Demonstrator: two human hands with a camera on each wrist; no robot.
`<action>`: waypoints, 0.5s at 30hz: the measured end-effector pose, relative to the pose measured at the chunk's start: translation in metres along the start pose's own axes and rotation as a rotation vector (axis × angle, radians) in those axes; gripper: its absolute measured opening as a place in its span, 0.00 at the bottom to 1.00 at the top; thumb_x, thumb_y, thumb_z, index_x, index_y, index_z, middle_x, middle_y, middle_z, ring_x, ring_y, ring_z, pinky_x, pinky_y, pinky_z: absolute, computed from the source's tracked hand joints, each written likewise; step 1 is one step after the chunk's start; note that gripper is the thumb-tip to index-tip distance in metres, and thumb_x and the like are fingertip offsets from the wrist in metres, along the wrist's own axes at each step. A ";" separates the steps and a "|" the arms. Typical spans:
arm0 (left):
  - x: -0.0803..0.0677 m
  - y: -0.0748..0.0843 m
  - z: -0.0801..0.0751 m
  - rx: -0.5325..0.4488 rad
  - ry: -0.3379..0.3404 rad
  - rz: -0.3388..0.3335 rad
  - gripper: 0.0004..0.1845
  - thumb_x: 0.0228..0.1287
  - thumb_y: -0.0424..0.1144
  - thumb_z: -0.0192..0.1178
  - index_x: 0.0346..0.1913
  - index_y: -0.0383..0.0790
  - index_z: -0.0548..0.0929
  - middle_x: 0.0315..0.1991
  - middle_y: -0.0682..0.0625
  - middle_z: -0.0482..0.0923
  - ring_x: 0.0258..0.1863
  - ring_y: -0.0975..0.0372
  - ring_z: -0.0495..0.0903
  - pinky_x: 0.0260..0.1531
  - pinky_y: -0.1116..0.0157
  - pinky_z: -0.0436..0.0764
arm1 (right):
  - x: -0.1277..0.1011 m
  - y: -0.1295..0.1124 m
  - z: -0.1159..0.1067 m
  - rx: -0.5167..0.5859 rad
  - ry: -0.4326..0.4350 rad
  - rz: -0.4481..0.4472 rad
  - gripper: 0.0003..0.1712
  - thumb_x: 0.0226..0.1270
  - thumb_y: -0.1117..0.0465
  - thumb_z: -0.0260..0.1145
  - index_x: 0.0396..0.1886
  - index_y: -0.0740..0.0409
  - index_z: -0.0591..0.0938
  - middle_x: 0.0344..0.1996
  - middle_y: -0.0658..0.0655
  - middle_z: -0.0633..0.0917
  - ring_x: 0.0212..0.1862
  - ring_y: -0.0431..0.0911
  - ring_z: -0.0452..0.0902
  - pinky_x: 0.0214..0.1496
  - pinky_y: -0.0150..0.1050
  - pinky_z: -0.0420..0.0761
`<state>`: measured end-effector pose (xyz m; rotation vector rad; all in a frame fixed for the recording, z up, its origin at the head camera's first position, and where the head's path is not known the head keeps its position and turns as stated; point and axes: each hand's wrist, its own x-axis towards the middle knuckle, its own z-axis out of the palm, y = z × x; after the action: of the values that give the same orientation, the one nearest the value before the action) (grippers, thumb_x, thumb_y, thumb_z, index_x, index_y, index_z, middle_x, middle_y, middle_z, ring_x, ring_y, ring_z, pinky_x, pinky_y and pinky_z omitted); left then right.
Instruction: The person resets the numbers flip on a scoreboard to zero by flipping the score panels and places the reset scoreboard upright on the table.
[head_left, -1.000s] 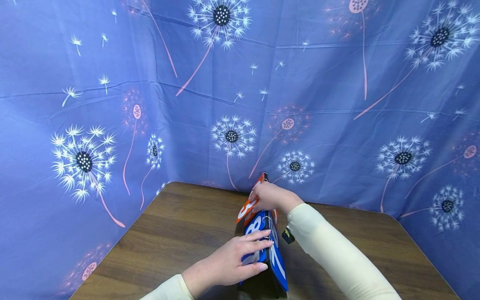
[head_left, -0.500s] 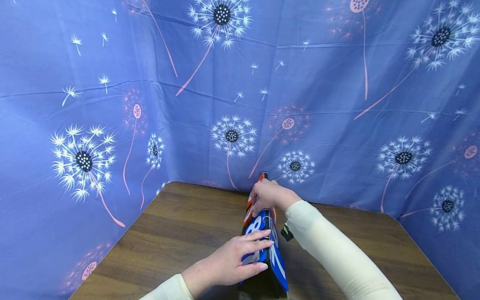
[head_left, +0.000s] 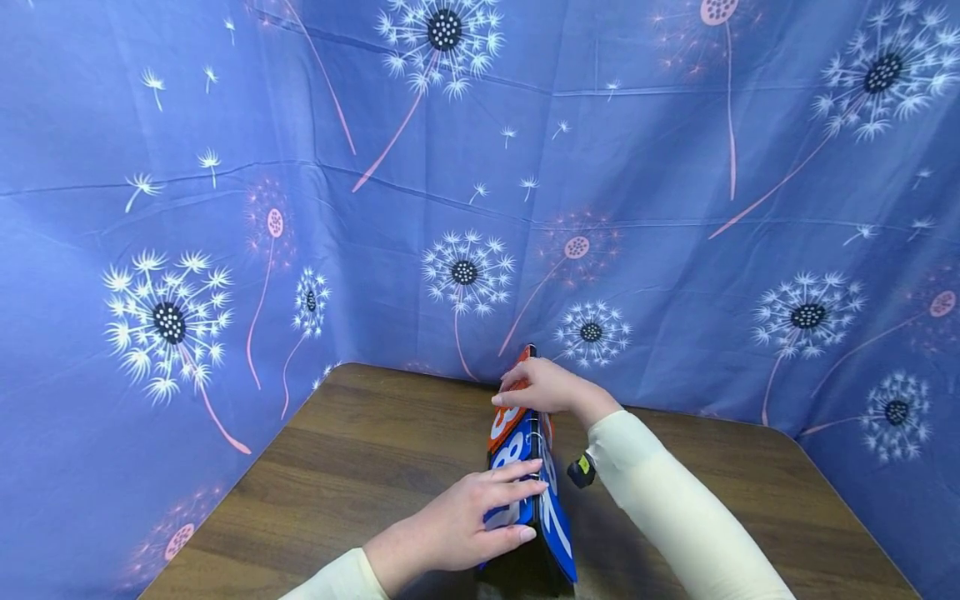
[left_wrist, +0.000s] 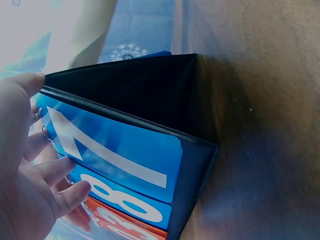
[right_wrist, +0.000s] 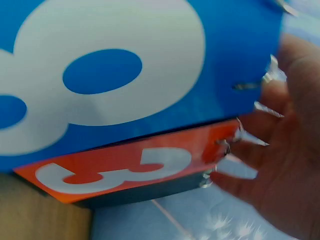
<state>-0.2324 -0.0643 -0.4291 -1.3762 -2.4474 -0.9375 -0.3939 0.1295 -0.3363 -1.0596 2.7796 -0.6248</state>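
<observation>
A tent-shaped black flip scoreboard point(head_left: 535, 487) with ringed number cards stands lengthwise on the table. Blue cards fill its near part, among them a 7 point(left_wrist: 112, 145) and an 8 point(left_wrist: 122, 202) on the left face. Beyond them lies a red card with a 3 point(head_left: 504, 422). My left hand point(head_left: 480, 510) holds the near end by its top ridge, thumb on the end edge. Over the red part, my right hand point(head_left: 543, 386) reaches across the ridge with fingers loosely bent. The right wrist view shows those fingers behind the rings, beside a blue 8 point(right_wrist: 135, 30) and a red 3 point(right_wrist: 115, 172).
The wooden table point(head_left: 360, 467) spreads out on both sides of the scoreboard. A blue curtain point(head_left: 645, 208) printed with dandelions hangs close behind and beside the table. A small black device point(head_left: 581, 471) shows by the right sleeve point(head_left: 667, 500).
The red card with the 3, lifted in my right fingers a second ago, now lies flat on the left face. My right hand has risen slightly off it; my left hand stayed put.
</observation>
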 end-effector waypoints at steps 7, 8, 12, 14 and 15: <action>0.000 0.000 0.000 -0.015 -0.001 -0.021 0.27 0.78 0.55 0.53 0.75 0.55 0.72 0.81 0.57 0.62 0.77 0.57 0.68 0.70 0.50 0.75 | -0.025 0.047 0.015 0.417 0.351 0.033 0.24 0.70 0.47 0.71 0.58 0.55 0.85 0.53 0.58 0.89 0.52 0.50 0.86 0.56 0.45 0.85; 0.000 0.000 0.000 -0.017 -0.002 -0.025 0.27 0.78 0.55 0.53 0.76 0.56 0.71 0.81 0.57 0.62 0.77 0.57 0.68 0.70 0.50 0.75 | -0.028 0.055 0.021 0.458 0.389 0.055 0.24 0.70 0.48 0.71 0.58 0.56 0.85 0.52 0.58 0.89 0.51 0.48 0.86 0.55 0.42 0.85; 0.000 0.000 0.000 -0.028 -0.010 -0.040 0.27 0.78 0.56 0.53 0.76 0.60 0.70 0.81 0.59 0.61 0.77 0.56 0.68 0.69 0.49 0.76 | -0.038 0.083 0.049 0.609 0.483 0.144 0.25 0.69 0.53 0.72 0.59 0.63 0.82 0.51 0.63 0.88 0.46 0.42 0.84 0.51 0.35 0.82; 0.000 0.001 0.000 -0.035 -0.016 -0.050 0.27 0.78 0.56 0.53 0.76 0.60 0.70 0.81 0.59 0.61 0.77 0.57 0.68 0.69 0.49 0.76 | -0.042 0.093 0.063 0.650 0.480 0.192 0.27 0.69 0.53 0.73 0.61 0.63 0.80 0.53 0.64 0.86 0.48 0.41 0.83 0.51 0.35 0.82; 0.000 0.001 0.000 -0.038 -0.018 -0.054 0.27 0.78 0.56 0.53 0.76 0.60 0.70 0.81 0.60 0.61 0.77 0.57 0.68 0.69 0.49 0.76 | -0.044 0.098 0.070 0.661 0.468 0.212 0.28 0.68 0.53 0.73 0.62 0.62 0.80 0.54 0.65 0.86 0.48 0.42 0.83 0.51 0.35 0.82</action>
<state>-0.2315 -0.0640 -0.4288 -1.3422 -2.5041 -0.9935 -0.4049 0.2008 -0.4424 -0.5157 2.6105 -1.7730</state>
